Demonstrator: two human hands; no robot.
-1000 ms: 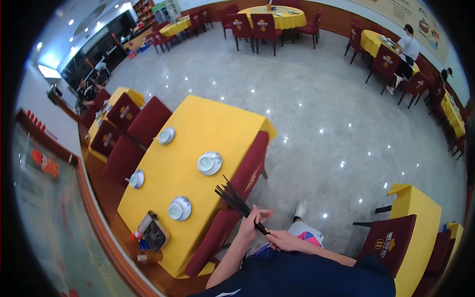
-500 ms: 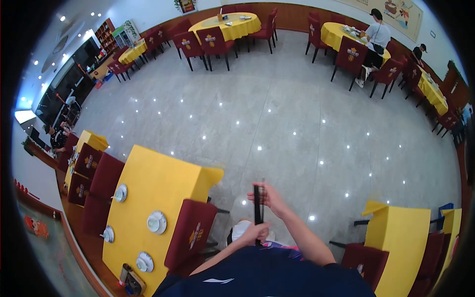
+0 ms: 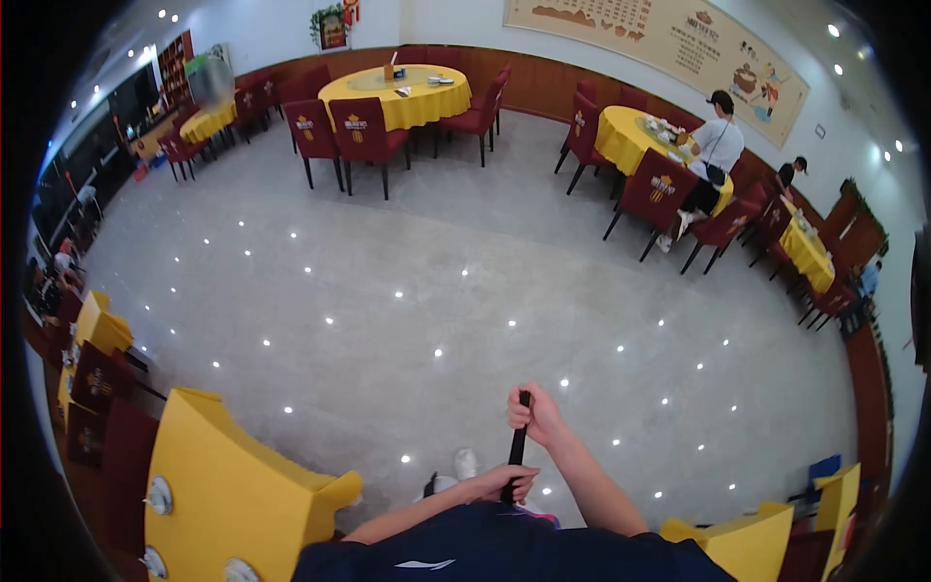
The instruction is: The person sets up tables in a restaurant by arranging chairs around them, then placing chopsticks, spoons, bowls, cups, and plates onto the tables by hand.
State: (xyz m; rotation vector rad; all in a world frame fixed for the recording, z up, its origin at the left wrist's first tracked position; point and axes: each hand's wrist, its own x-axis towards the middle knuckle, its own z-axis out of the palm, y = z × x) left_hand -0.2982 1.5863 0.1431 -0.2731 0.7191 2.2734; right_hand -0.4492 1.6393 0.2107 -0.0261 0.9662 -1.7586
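Black sticks (image 3: 518,446), seemingly | right grip (image 3: 535,413) closed round top | left grip (image 3: 503,480) closed lower

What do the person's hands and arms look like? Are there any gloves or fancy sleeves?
No gloves: the left hand and right hand are bare, with no watch I can make out. The forearms are uncovered too. The top is dark blue, with a white mark.

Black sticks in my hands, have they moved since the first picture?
Yes, the black sticks have moved right, away from the lower-left yellow table, and now show against the floor.
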